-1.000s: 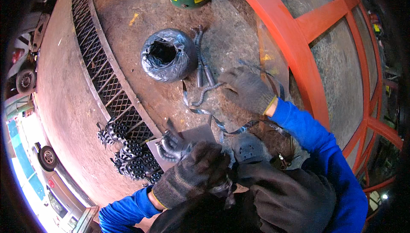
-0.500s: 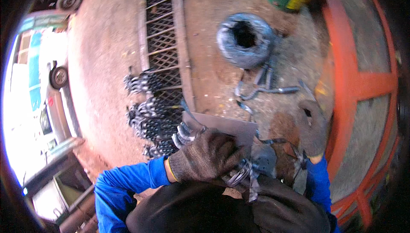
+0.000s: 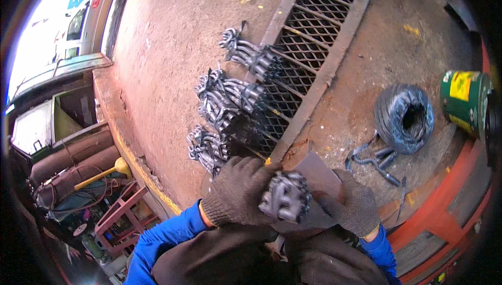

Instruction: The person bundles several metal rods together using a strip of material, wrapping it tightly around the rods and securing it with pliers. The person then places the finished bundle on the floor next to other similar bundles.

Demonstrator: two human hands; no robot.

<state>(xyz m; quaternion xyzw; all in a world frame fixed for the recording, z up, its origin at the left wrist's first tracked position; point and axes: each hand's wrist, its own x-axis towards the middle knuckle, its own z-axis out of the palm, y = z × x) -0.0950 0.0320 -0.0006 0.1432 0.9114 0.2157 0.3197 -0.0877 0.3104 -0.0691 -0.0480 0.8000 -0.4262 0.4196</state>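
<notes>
Gloved and curled, the left hand is wrapped over the near end of a bundle of grey metal hooks, which is gripped firmly against the lap; the right hand, also gloved, is laid on the bundle's far side with its fingers bent round it, so the bundle is clamped between both palms. This two-sided hold appears to be used because the loose pieces would otherwise splay apart, though that is only a judgement. Under the bundle a flat brown plate is seen, apparently serving as a work surface. Ahead of the left hand, three tied bundles are laid side by side, half on the concrete floor and half on a steel floor grate, heads aligned, seemingly so they stay sorted. Ahead of the right hand a coil of dark wire is set within reach, with a few loose hooks just before it and a green and yellow can beyond. Room is limited to the right by an orange steel frame, which runs close past the right wrist. To the left the floor ends at a yellow-lined edge with a drop to cluttered equipment, so free space is left mainly forward, between the tied bundles and the coil.
</notes>
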